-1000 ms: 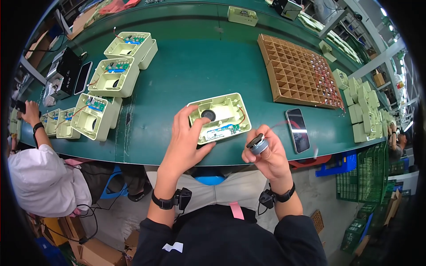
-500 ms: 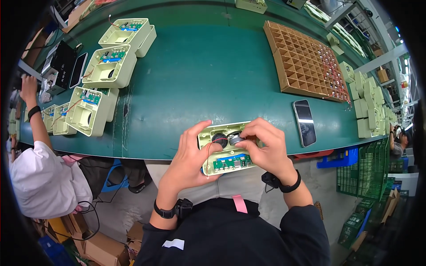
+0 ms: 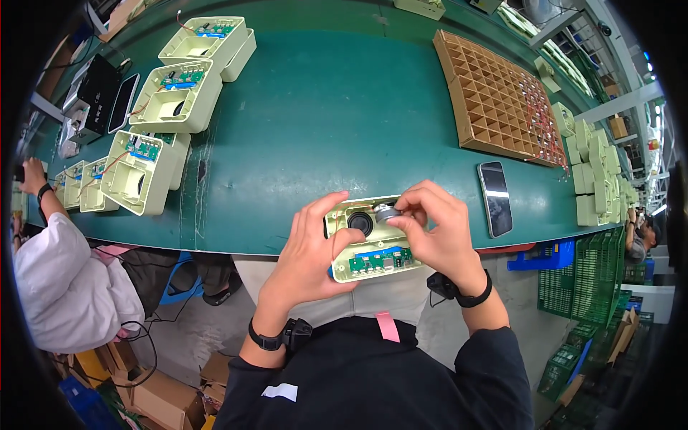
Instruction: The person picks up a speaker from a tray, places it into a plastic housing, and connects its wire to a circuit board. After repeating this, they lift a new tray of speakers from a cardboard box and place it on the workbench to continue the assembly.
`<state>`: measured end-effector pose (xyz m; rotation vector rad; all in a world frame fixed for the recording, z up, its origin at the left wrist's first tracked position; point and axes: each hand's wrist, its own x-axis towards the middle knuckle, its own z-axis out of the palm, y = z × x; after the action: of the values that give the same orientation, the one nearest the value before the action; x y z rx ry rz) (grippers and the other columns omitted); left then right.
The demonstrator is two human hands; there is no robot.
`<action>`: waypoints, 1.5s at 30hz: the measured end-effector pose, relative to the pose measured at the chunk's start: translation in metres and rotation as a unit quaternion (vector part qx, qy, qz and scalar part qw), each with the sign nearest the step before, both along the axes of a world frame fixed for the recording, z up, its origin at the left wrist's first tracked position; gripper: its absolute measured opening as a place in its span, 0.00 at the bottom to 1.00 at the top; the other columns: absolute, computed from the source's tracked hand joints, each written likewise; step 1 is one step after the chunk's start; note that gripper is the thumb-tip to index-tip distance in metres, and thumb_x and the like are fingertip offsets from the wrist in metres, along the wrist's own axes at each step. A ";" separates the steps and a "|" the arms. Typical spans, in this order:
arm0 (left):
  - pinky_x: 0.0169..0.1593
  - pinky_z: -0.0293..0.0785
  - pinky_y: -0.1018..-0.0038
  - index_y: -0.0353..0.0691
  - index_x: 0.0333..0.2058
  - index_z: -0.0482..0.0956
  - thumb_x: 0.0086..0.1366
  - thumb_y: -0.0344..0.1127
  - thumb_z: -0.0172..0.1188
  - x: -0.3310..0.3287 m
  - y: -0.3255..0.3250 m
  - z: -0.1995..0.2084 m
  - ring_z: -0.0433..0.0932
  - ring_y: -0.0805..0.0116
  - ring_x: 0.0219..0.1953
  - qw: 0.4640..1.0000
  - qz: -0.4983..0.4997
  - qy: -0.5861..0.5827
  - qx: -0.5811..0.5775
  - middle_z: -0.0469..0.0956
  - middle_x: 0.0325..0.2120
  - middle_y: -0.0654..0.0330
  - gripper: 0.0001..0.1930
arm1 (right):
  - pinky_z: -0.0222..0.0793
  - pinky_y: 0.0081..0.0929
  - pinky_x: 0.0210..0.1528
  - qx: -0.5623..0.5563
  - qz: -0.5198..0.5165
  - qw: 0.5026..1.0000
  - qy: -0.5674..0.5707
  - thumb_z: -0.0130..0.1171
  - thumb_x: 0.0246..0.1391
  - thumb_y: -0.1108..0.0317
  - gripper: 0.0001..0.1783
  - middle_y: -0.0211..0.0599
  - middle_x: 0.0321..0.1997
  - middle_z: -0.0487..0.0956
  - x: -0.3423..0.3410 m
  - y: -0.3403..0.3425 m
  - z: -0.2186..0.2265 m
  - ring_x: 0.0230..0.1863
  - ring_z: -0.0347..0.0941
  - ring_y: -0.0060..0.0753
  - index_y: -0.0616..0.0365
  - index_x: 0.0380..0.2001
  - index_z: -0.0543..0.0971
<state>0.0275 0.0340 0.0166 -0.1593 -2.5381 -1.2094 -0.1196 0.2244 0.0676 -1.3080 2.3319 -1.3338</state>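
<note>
Green surface point(image 3: 344, 129), shells stacked at 10 o'clock. Left hand point(image 3: 308, 254) clamps pale housing point(image 3: 369, 247) at near edge; right hand point(image 3: 437, 229) pinches small round part point(image 3: 387, 213) over it. Speaker, board fitted; part unseated.

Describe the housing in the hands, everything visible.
The housing is a pale yellow-green shell, plastic by its look, rectangular with rounded corners, open side up. Inside sit a round black speaker at upper left and a green circuit board with a blue part along the near edge. It is held at the near edge of the green table, partly past it. The left hand grips its left end; the right hand holds a small round metal part at its upper rim.
</note>
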 end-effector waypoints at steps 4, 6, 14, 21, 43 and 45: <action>0.64 0.65 0.54 0.46 0.46 0.79 0.38 0.37 0.82 0.001 0.001 -0.003 0.64 0.42 0.66 1.000 0.005 0.009 -0.003 0.61 0.68 0.48 0.32 | 0.74 0.32 0.30 0.031 0.013 0.984 0.175 0.72 0.42 0.83 0.12 0.40 0.32 0.80 -0.002 -0.001 -0.002 0.30 0.78 0.38 0.63 0.31 0.80; 0.64 0.65 0.54 0.46 0.45 0.79 0.37 0.37 0.82 0.001 0.001 -0.002 0.64 0.42 0.66 1.000 0.008 0.011 -0.006 0.61 0.68 0.48 0.32 | 0.74 0.35 0.30 0.048 0.041 0.969 0.238 0.72 0.42 0.82 0.12 0.39 0.32 0.80 -0.004 -0.001 0.001 0.30 0.79 0.42 0.63 0.31 0.80; 0.64 0.66 0.55 0.46 0.45 0.79 0.37 0.36 0.82 0.000 0.001 -0.001 0.64 0.42 0.66 1.000 0.010 0.012 0.000 0.61 0.68 0.49 0.31 | 0.75 0.38 0.31 0.061 0.049 0.956 0.283 0.72 0.38 0.80 0.13 0.39 0.31 0.79 -0.004 -0.003 -0.009 0.30 0.78 0.45 0.63 0.30 0.80; 0.65 0.65 0.55 0.46 0.44 0.80 0.38 0.37 0.81 -0.002 0.001 -0.003 0.64 0.42 0.66 1.000 0.007 0.014 0.000 0.61 0.68 0.49 0.31 | 0.74 0.39 0.31 0.120 0.065 0.936 0.326 0.68 0.38 0.79 0.11 0.39 0.30 0.76 0.002 -0.009 -0.009 0.30 0.76 0.43 0.63 0.30 0.79; 0.66 0.64 0.54 0.38 0.57 0.74 0.42 0.41 0.80 -0.001 -0.001 -0.019 0.65 0.43 0.66 0.999 0.003 0.042 0.007 0.60 0.69 0.48 0.41 | 0.75 0.36 0.41 0.005 0.319 0.930 0.184 0.68 0.43 0.80 0.14 0.34 0.40 0.79 0.011 -0.053 0.014 0.41 0.76 0.41 0.60 0.37 0.84; 0.67 0.64 0.53 0.39 0.54 0.76 0.41 0.40 0.79 0.000 -0.001 -0.016 0.64 0.43 0.66 0.999 0.003 0.039 0.013 0.60 0.69 0.49 0.39 | 0.73 0.36 0.39 0.007 0.324 0.924 0.202 0.69 0.45 0.80 0.10 0.34 0.40 0.79 0.008 -0.053 0.013 0.40 0.76 0.41 0.60 0.34 0.83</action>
<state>0.0270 0.0333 0.0010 -0.1878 -2.4535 -1.2087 -0.1112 0.1710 0.0807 -2.2532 1.8048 -0.8853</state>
